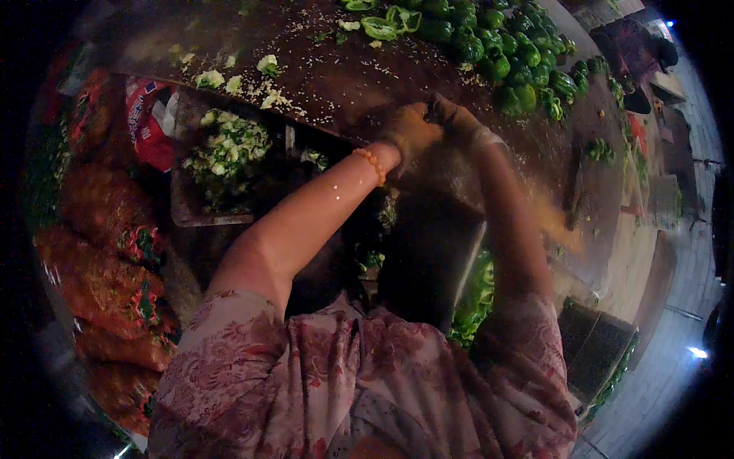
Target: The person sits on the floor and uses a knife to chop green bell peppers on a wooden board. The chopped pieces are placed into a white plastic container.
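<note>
My left hand (414, 131), with an orange bead bracelet at the wrist, meets my right hand (457, 121) over the near edge of the brown table. Both look gloved, and a pale cuff rings the right wrist. Their fingers are closed together around something small and dark that I cannot make out. Just beyond lies a heap of whole green bell peppers (514, 57). Cut pepper halves (380, 28) rest at its left end. Pale seeds and pepper cores (268, 66) are scattered over the table (336, 57) to the left of my hands.
Left of my left arm, a bin (214, 219) holds a pile of pepper cores (229, 149). Beside it are a red printed bag (149, 122) and several orange mesh sacks (107, 222). More green peppers (478, 294) sit low near my right arm. An orange blur (556, 222) lies to its right.
</note>
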### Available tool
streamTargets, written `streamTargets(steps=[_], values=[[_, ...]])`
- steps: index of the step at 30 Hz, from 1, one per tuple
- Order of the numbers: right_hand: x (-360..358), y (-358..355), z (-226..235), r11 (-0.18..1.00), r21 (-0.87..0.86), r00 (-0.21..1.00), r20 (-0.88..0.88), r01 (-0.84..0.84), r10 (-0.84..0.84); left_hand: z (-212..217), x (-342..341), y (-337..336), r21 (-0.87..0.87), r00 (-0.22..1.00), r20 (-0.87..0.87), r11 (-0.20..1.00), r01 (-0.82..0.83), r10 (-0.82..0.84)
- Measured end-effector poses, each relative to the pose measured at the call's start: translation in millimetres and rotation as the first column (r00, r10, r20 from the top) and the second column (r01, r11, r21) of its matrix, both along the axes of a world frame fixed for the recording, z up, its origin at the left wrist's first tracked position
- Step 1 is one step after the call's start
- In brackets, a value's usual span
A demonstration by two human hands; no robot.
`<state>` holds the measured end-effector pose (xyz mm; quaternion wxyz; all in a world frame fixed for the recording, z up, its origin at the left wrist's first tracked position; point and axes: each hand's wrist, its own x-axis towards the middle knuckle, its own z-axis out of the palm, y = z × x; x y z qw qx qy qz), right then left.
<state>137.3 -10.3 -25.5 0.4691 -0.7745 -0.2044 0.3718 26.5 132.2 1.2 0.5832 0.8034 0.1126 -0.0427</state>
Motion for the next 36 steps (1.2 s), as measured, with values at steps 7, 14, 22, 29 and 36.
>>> streamTargets(steps=[7,14,22,29,36], values=[[5.1,2.9,-31.7,0.871,-0.453,0.644,0.611,-0.193,0.461,4.4,-0.1,10.1,0.241,0.993,0.048,0.966,0.09,-0.104],[10.0,-4.0,-15.4,0.971,-0.201,0.97,0.177,-0.13,0.166,-5.0,1.4,-5.4,0.207,0.999,0.038,0.978,0.028,-0.037],[-55.7,-0.6,71.0,0.839,0.035,0.594,-0.722,0.543,-0.355,-3.4,-10.9,-11.5,0.38,0.921,0.377,0.923,-0.059,-0.096],[-26.5,-11.4,-20.4,0.9,0.229,0.913,-0.268,0.371,-0.308,-48.8,24.0,-5.2,-0.042,0.932,0.252,0.965,-0.26,0.262],[-43.0,-100.1,-51.1,0.866,-0.43,0.642,0.745,0.255,0.181,1.0,30.2,37.4,-0.086,0.921,0.08,0.923,-0.375,0.382]])
